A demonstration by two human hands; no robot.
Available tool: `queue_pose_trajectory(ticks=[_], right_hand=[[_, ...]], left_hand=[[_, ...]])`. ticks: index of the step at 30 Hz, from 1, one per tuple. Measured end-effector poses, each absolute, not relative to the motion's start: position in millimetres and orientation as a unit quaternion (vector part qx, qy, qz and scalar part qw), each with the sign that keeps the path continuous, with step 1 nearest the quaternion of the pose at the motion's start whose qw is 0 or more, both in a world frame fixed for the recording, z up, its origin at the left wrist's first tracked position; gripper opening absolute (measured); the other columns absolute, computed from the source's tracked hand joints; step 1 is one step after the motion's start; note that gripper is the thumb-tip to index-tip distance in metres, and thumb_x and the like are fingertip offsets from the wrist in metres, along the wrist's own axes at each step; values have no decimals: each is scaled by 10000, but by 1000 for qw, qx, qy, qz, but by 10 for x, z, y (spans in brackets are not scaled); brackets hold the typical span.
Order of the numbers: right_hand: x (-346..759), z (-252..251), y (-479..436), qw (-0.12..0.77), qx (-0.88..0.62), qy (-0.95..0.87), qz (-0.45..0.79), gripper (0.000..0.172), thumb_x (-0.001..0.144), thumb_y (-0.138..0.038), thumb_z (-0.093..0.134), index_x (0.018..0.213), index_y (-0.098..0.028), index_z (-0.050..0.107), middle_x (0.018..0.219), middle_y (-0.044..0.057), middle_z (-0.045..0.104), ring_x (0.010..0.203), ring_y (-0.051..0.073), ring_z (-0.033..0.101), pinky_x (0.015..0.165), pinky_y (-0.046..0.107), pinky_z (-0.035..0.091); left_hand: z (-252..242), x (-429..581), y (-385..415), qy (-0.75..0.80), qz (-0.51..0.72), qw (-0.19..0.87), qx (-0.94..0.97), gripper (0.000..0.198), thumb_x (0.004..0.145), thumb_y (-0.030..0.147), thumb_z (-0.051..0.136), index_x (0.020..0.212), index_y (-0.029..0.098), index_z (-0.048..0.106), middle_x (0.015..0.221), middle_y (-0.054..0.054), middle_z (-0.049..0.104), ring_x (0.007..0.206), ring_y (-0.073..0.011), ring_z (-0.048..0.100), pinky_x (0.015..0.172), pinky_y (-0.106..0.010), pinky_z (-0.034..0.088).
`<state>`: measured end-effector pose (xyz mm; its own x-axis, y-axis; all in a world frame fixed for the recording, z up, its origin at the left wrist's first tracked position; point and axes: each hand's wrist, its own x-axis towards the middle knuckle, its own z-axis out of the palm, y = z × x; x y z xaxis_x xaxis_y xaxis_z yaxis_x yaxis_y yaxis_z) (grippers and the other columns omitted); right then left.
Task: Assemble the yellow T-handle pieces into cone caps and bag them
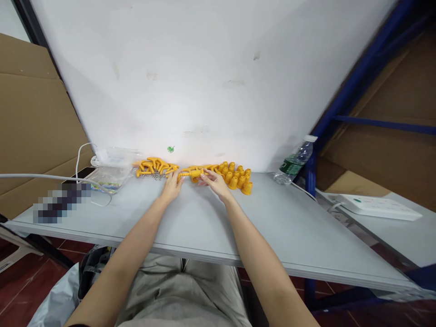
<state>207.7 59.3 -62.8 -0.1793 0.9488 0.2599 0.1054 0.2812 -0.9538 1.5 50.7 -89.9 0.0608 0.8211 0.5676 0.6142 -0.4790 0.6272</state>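
Yellow piece (192,173) lies between both hands' fingers (177,177) — touching.

My left hand (172,185) and right hand (215,180) meet on a yellow stick-shaped part (194,173). Right of that part stands a cluster of yellow cones (238,178); left of it lie yellow hooks (155,166), then a clear plastic bag (114,169).

The yellow parts (235,178) along the table's far edge look like smooth, slightly glossy plastic, and small shiny metal ball chains (156,175) lie among those left of them. The table (190,218) has a smooth, matt grey top. Clear glossy plastic forms the bottle (295,161) near the far right corner and the bag (112,172) towards the far left corner.
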Motion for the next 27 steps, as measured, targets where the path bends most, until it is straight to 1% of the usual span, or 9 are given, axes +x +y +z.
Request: queue_pose_trajectory(ticks=[7, 13, 16, 20, 22, 24, 27], right_hand=[[2056, -628, 589, 495, -418, -626, 435, 591, 749, -569, 693, 1169, -155, 644, 890, 103, 757, 702, 210, 706, 746, 377, 560], [2041, -629, 595, 501, -424, -607, 447, 520, 736, -556, 703, 1075, -163, 665, 827, 83, 752, 643, 196, 694, 692, 344, 539], [2028, -622, 588, 510, -423, -593, 458, 499, 719, -536, 723, 1046, -164, 663, 786, 62, 746, 616, 187, 687, 664, 325, 528], [1992, -602, 556, 526, -403, -560, 498, 436, 693, -488, 761, 967, -168, 646, 747, 43, 739, 587, 165, 678, 621, 284, 517], [1967, -592, 542, 536, -383, -522, 542, 411, 672, -455, 788, 916, -172, 616, 743, 45, 740, 588, 159, 682, 617, 272, 522], [1943, -585, 540, 553, -360, -477, 580, 401, 651, -428, 807, 866, -185, 573, 740, 47, 740, 594, 161, 689, 620, 271, 532], [1931, -587, 568, 602, -339, -423, 586, 419, 626, -407, 823, 820, -209, 509, 726, 36, 737, 604, 175, 699, 609, 279, 543]], left_hand=[[-910, 12, 507, 502, 468, 77, 723, 361, 942, 414, 443, 1229, 213, 532, 1167, -117, 575, 1085, -240, 558, 953, -390, 444], [-906, 13, 503, 503, 463, 73, 726, 396, 948, 437, 427, 1240, 191, 530, 1165, -130, 569, 1084, -242, 564, 943, -377, 452], [-908, 9, 503, 502, 465, 73, 725, 383, 946, 426, 437, 1244, 204, 530, 1160, -123, 572, 1072, -241, 569, 938, -381, 455], [-908, 12, 503, 504, 464, 85, 723, 391, 942, 427, 442, 1255, 207, 528, 1175, -123, 567, 1053, -237, 575, 931, -385, 466], [-907, 22, 503, 498, 469, 99, 723, 433, 937, 441, 447, 1298, 208, 498, 1225, -130, 543, 1023, -225, 583, 905, -373, 484], [-911, 35, 507, 480, 484, 115, 723, 503, 931, 447, 458, 1378, 221, 422, 1319, -138, 485, 1011, -207, 587, 882, -352, 498], [-938, 61, 525, 465, 514, 124, 710, 587, 923, 409, 478, 1456, 234, 305, 1432, -153, 389, 1037, -196, 585, 879, -339, 507]])
